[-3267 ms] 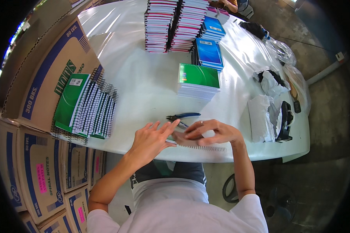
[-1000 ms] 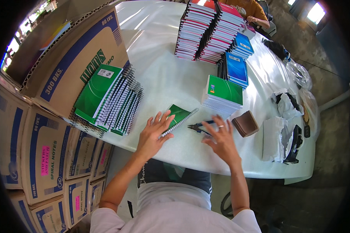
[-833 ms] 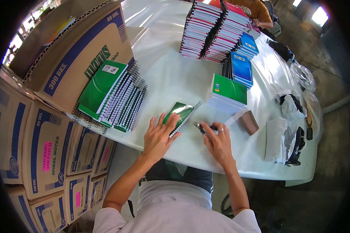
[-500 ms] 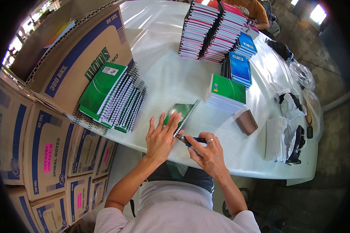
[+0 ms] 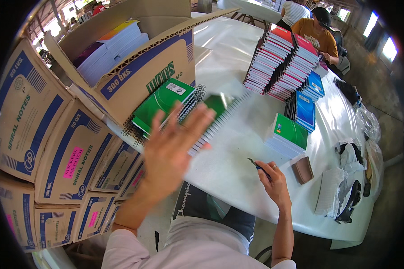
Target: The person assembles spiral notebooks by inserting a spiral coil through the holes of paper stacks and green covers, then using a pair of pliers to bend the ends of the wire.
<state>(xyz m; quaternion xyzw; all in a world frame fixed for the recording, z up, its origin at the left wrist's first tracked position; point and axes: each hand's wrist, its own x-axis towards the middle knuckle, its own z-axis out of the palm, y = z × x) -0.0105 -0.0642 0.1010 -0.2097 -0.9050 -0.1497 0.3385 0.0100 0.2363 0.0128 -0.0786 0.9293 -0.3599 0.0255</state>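
Observation:
My left hand (image 5: 173, 141), smeared by motion, carries a green spiral notebook (image 5: 220, 110) with its thumb below and fingers over it. The notebook is tilted above the table, beside a stack of green spiral notebooks (image 5: 164, 105) with white wire coils. Part of that stack is hidden behind my hand. Lower right, my right hand (image 5: 274, 181) is closed around small pliers (image 5: 261, 169) with dark blue handles, their jaws pointing up and left. Near that hand are a brown tray-like block (image 5: 303, 170) and a pile of green-covered books (image 5: 286, 134) with no coil visible.
A large open carton (image 5: 143, 76) with books inside stands at left, above several stacked cartons (image 5: 72, 157). Tall red-covered piles (image 5: 274, 58) and blue notebooks (image 5: 306, 107) stand farther back. Torn white packaging (image 5: 332, 193) lies at right. Across the table sits a person (image 5: 321, 33).
My left hand has lifted the green notebook off the table and moved it left toward the stack. My right hand, with the pliers, has come away from the coil. The view has shifted left.

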